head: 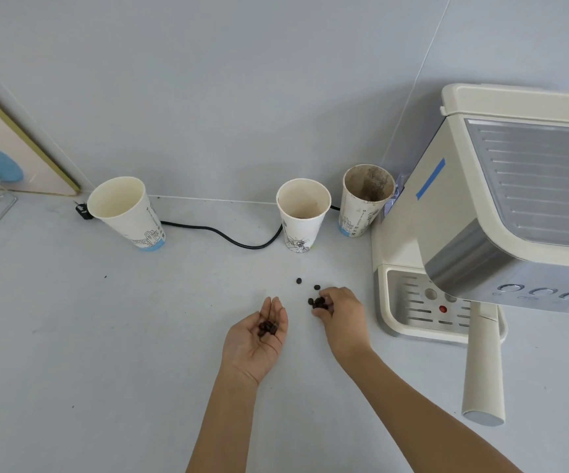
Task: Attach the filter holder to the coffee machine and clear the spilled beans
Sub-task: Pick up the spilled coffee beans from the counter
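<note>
Head view: printing on the paper cups too small to read; only skyline/statue line drawings w/ blue bands are showing. Strip of blue tape (pixel 430 179) is sticking to the coffee machine (pixel 480 199) side, no writing on it.

Left hand (pixel 257 336) is lying palm-up, open and cupped, carrying a few beans in palm (pixel 267 327). Right hand (pixel 339 310) is curling fingers over a cluster of spilled beans (pixel 317 302) on the table (pixel 105 336); pinch vs. sweep – cannot tell. Two loose beans (pixel 299 280) are lying just beyond it.

Filter holder handle (pixel 482 363) is sticking out from under the machine front, over the drip tray (pixel 409 302).

Three cups are standing near wall: left cup (pixel 127 213), middle cup (pixel 303 215), stained cup (pixel 365 199) beside machine. Black cable (pixel 221 235) is running behind them.
</note>
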